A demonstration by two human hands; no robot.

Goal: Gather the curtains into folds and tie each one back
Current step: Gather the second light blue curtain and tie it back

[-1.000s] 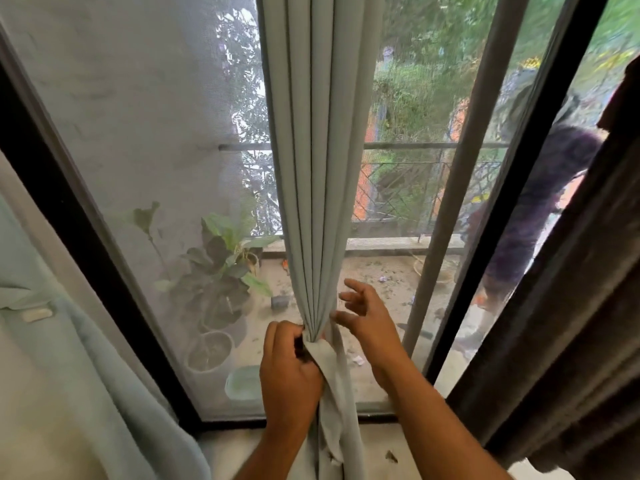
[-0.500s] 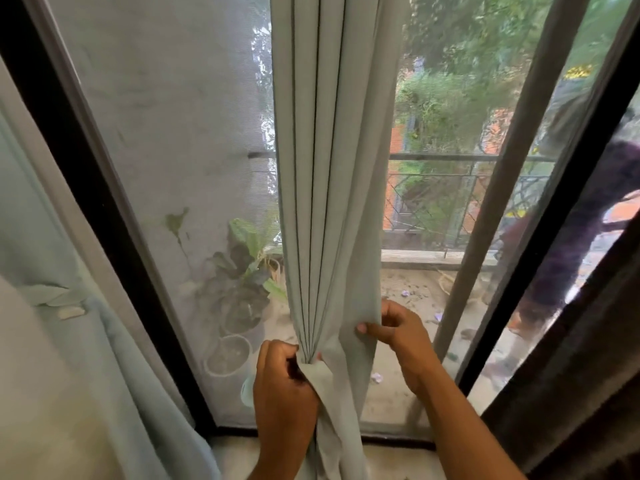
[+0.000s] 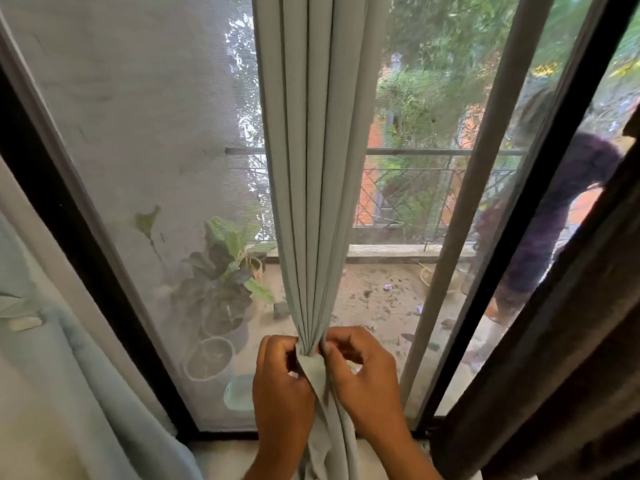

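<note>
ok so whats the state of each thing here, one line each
pale green curtain: gathered into folds, pinched, not tied
left hand: grips the gathered folds
right hand: grips the folds from the other side
dark curtain: hanging loose, untied
potted plant: upright outside

1. Left hand [image 3: 282,382]: back toward the camera, fingers curled inward, pinching the gathered curtain [image 3: 313,168] from its left side.
2. Right hand [image 3: 360,375]: mirrored pose, fingers curled, gripping the same gathers from the right.
3. Both forearms rise from the lower edge, converging; the hands nearly touch.
</note>
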